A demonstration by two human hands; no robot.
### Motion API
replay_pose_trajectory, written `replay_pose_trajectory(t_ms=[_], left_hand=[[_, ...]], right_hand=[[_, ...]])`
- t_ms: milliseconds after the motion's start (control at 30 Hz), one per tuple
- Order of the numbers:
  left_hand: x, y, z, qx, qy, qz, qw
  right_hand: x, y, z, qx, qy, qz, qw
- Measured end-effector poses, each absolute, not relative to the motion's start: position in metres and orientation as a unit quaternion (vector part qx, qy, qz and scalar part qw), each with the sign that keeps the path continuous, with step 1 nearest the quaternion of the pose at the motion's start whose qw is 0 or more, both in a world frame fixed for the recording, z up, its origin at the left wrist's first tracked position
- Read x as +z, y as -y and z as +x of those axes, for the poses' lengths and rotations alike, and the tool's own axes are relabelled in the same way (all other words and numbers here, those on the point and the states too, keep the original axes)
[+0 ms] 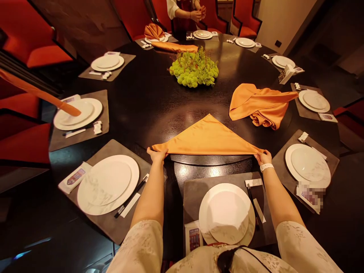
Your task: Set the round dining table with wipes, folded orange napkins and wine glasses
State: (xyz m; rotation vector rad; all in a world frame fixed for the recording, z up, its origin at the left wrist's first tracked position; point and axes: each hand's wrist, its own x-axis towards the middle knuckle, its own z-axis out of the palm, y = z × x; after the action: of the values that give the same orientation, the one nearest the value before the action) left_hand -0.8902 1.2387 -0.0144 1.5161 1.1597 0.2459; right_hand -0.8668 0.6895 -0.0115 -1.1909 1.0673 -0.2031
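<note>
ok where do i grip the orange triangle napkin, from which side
Probably pinch the orange napkin by its two side corners, one per hand, from the near side: its long edge faces you, its peak points away. Your left hand and right hand grip near those corners.

This seems a restaurant (round table [136,91], matching plates [105,184]).

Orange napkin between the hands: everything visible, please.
The orange napkin looks like smooth, slightly shiny cloth, apparently folded into a wide triangle. Its apex points away from the person; its long, nearly straight edge is nearest them and looks taut. The left hand grips the left corner, the right hand the right. It spreads over the dark table, beyond the near place mat. How much rests on the tabletop is unclear.
</note>
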Motion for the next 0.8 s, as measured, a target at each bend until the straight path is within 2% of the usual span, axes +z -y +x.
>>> replay_pose_trajectory(t_ms=[100,300,367,533,700,800], left_hand=[[-0.01,-1.233,-0.894,0.109,-0.477,0.671,0.557],[-0.001,-1.234,-0.937,0.141,-0.455,0.61,0.634],[0.007,-1.24,-0.956,0.155,-0.456,0.608,0.631],[0.051,-1.249,-0.96,0.16,-0.421,0.707,0.545],[0.098,-1.227,-0.901,0.136,-0.325,0.854,0.383],[0.111,-1.201,-0.855,0.12,-0.269,0.893,0.34]], right_hand=[[-0.01,-0.689,-0.87,-0.089,-0.465,-0.526,0.707],[0.006,-0.68,-0.901,-0.024,-0.428,-0.517,0.741],[0.011,-0.675,-0.917,0.009,-0.401,-0.516,0.757],[0.019,-0.67,-0.948,0.068,-0.326,-0.51,0.793],[0.036,-0.681,-0.951,0.07,-0.309,-0.51,0.8],[0.05,-0.69,-0.946,0.072,-0.287,-0.524,0.798]])
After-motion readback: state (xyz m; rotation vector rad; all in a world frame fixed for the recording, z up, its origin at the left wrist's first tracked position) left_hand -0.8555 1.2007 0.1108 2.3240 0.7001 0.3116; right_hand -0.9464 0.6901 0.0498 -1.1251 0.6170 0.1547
